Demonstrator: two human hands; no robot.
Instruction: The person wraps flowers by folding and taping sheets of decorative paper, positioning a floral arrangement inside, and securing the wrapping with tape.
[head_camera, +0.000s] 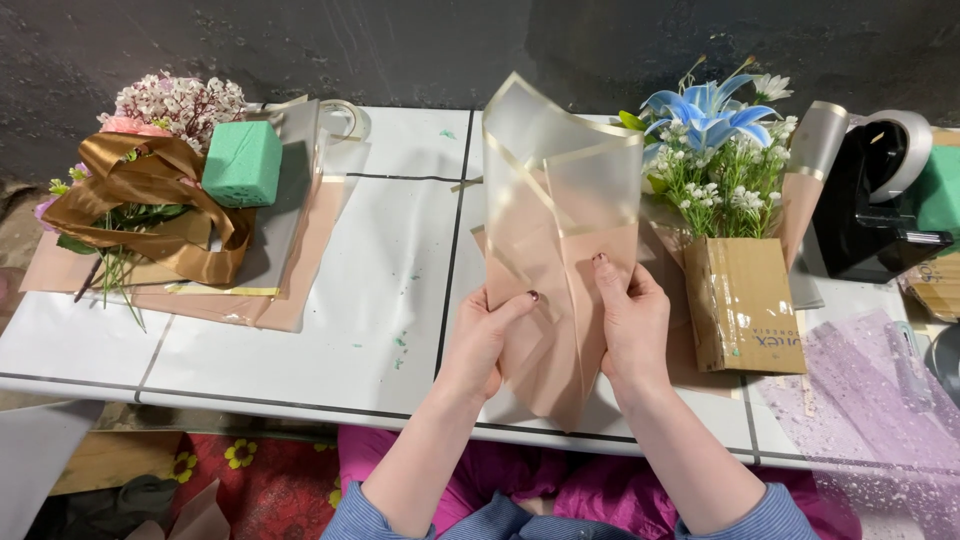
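Both hands (560, 330) pinch wrapping sheet (560, 200) (folded).

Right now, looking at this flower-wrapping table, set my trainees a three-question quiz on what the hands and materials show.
1. True or false: both hands hold the folded wrapping sheet.
2. Which lies left of the sheet? A) green foam block B) tape dispenser
3. What colour are the large flowers standing in the cardboard box?

Key:
1. True: left hand and right hand grip it.
2. A, the green foam block; the tape dispenser is right.
3. Blue flowers, cardboard box.
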